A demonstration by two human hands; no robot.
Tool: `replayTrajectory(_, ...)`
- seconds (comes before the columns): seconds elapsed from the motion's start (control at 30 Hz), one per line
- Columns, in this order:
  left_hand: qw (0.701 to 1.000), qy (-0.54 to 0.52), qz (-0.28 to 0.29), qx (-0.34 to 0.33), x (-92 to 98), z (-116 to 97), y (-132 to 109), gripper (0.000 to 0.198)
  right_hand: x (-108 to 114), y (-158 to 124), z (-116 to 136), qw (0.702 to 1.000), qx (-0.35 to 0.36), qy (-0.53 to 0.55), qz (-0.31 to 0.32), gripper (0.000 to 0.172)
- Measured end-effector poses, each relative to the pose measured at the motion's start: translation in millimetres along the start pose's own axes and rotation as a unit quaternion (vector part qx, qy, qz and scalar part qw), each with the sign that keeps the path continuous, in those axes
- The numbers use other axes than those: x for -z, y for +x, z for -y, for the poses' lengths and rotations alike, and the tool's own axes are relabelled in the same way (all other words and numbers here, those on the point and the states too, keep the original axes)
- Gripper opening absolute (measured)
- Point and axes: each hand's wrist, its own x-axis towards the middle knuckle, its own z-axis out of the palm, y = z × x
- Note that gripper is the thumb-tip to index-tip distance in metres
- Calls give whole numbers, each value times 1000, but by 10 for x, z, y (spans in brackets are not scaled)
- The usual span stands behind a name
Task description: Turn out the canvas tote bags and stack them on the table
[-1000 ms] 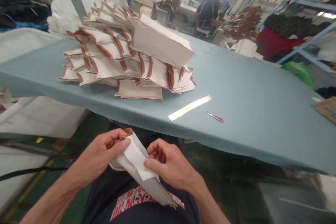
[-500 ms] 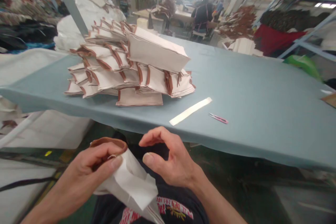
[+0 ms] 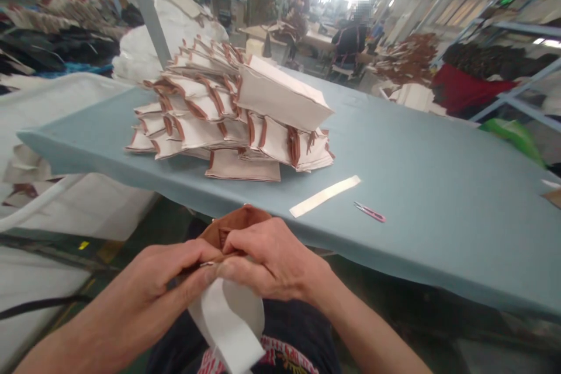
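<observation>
A brown and white fabric piece (image 3: 239, 225) is held over my lap, its brown part upward and a white strip hanging below. My left hand (image 3: 162, 280) pinches its edge from the left. Right beside it, my right hand (image 3: 274, 260) grips the same edge, thumb and fingers closed on it. Both thumbs nearly touch. On the table beyond lie a cream strip (image 3: 325, 196) and small pink-handled thread snips (image 3: 370, 211). Stacked white pieces with brown edging (image 3: 197, 128) stand behind, a larger white piece (image 3: 283, 93) lying on top.
The blue-green table (image 3: 421, 187) has its near edge just beyond my hands. White bins (image 3: 79, 210) stand at the left. A metal post (image 3: 146, 11) rises behind the stack. A person (image 3: 350, 41) sits farther back, and a green bag (image 3: 515, 137) lies at the right.
My right hand has moved left and closed on the fabric piece. The piece has turned, showing more of its brown part. The view has shifted slightly, so the stack appears farther right.
</observation>
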Motion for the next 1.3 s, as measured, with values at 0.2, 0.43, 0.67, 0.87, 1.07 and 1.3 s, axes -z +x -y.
replayTrajectory(0.2,999,-30,-25,-31,-23,-4,52,21,70,-51,182,999,-41,10,10,60)
replayTrajectory(0.43,992,-78,-92,-29,-115,-12,-14,18,102,-12,241,995,-36,91,15,59)
replayTrajectory(0.67,983,8,-153,-103,-188,159,-120,28,142,88,242,984,-51,170,31,57)
replayTrajectory(0.87,964,76,-136,-214,-311,279,-267,34,61,65,179,925,-147,343,71,68)
replayTrajectory(1.07,951,80,-207,-216,-546,208,-320,45,-87,-42,197,849,-238,470,40,81)
replayTrajectory(1.3,963,48,-184,-192,-660,237,-274,57,-288,-130,114,814,-286,504,-49,80)
